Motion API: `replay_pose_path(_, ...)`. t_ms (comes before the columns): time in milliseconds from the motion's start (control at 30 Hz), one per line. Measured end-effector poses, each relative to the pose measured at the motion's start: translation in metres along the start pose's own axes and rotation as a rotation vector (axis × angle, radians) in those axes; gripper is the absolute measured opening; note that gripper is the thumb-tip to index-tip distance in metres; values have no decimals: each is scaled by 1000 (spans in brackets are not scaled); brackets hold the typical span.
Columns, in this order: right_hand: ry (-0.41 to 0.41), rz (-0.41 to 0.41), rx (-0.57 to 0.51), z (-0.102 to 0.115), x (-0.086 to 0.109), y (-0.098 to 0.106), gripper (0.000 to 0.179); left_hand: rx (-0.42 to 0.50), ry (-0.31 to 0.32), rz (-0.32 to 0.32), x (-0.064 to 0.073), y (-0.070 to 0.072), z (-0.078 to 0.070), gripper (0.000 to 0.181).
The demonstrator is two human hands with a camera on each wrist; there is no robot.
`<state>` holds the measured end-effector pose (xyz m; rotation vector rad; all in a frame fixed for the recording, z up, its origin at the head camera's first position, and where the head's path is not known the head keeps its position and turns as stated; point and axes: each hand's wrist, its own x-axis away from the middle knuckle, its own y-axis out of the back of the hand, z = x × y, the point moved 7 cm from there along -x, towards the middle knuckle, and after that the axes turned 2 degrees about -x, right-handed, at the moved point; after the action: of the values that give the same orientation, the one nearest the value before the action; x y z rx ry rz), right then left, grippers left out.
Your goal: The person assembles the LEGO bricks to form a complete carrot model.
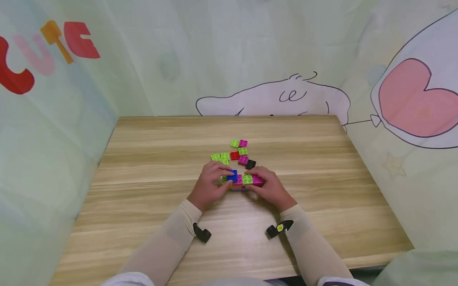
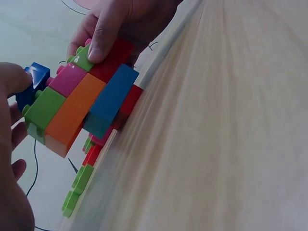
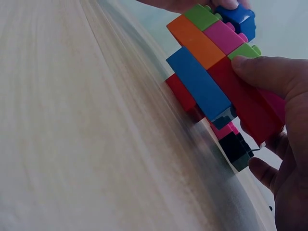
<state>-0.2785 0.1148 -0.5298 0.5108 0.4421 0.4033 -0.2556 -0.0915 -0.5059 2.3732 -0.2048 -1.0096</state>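
A stepped stack of toy building bricks (image 2: 77, 103) stands on the table between the two hands. Its top row is green and pink, above a long orange brick (image 3: 197, 41) and a long red brick (image 3: 245, 96); beneath come a long blue brick (image 3: 199, 84) and a red one at the bottom. My left hand (image 1: 212, 184) pinches a small blue brick (image 1: 232, 176) at the left end of the top row. Whether that brick is pressed fully down cannot be told. My right hand (image 1: 270, 186) grips the stack's right end, thumb at the front.
Just behind the stack lie loose bricks: several light green (image 1: 224, 156), a red (image 1: 234, 155), pink ones (image 1: 243, 143) and a black one (image 1: 251, 163). The wooden table (image 1: 150, 159) meets printed cloth walls (image 1: 171, 59) at the back and sides.
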Motion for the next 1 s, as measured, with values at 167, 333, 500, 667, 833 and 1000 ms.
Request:
replay_pose_path(167, 0, 4, -2, 1, 0, 0, 39, 2, 13, 43, -1, 0, 2, 19)
replay_pose_path(333, -14, 6, 4, -2, -1, -1, 37, 6, 24, 88, -4, 3, 1, 20)
replay_pose_path(500, -11, 8, -3, -2, -1, -1, 36, -26, 39, 134, -6, 5, -1, 20)
replay_pose_path(667, -17, -4, -10, 0, -1, 0, 36, -41, 14, 152, -10, 5, -6, 18)
replay_pose_path(833, -24, -12, -23, 0, 0, 1, 37, -23, 25, 161, -11, 3, -6, 16)
replay_pose_path(1000, -27, -8, -59, 0, 0, -1, 36, 24, 70, 170, -11, 2, -3, 16)
